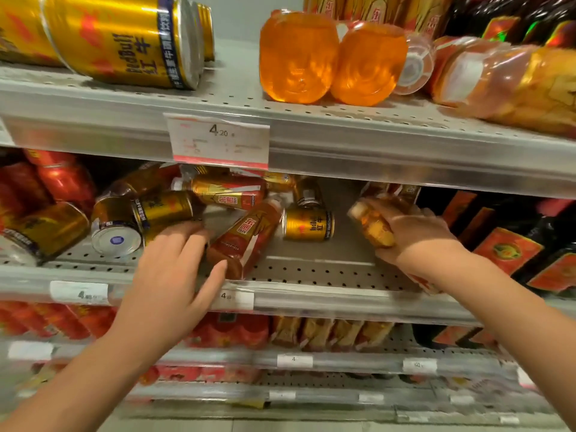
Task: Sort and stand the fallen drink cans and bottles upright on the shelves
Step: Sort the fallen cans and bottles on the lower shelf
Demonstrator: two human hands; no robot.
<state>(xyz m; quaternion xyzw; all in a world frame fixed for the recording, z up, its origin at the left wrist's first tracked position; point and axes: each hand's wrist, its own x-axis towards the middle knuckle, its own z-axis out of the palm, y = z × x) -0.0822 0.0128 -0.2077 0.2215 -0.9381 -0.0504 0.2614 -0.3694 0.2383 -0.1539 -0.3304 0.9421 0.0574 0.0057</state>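
Note:
The middle shelf (311,272) holds a jumble of fallen gold cans (308,225) and red-and-gold labelled bottles. My left hand (174,275) reaches in with fingers spread and relaxed, its fingertips at a lying bottle (246,238) and a gold can (168,210) without gripping either. Further right, my right hand (417,235) holds an amber bottle (372,226) tilted, cap to the upper left, above the shelf. On the top shelf (218,98), large gold cans (124,42) and orange bottles (330,57) lie on their sides.
Dark bottles with red labels (505,247) stand at the right end of the middle shelf. Red cans (46,182) are stacked at its left end. Price tags (218,141) hang from the shelf edges. The lower shelves carry red cans and packs (330,335).

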